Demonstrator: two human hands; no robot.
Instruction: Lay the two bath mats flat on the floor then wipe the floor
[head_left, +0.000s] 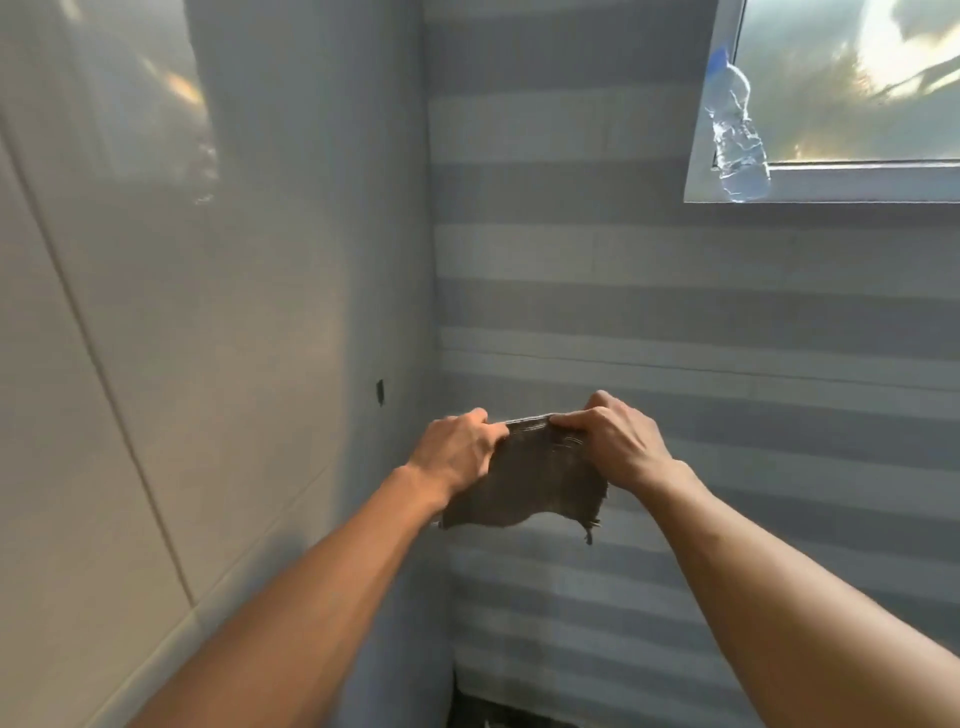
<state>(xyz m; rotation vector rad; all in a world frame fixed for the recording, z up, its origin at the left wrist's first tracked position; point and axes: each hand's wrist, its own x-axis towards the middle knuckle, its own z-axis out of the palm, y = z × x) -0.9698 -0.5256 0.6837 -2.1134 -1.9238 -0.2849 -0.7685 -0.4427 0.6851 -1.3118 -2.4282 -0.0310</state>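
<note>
The person is holding a small dark cloth up in the air in front of the wall corner, both arms stretched forward. The left hand and the right hand are each pinching the cloth's top edge, fingers clenched on the fabric, the hands close together. The top edge is running level from one hand to the other, and the rest is hanging down below the fingers, its frayed lower corner trailing under the right hand. Beyond the fingers a striped grey wall is standing. Up and to the right of them, a clear plastic bottle is standing on the window sill.
</note>
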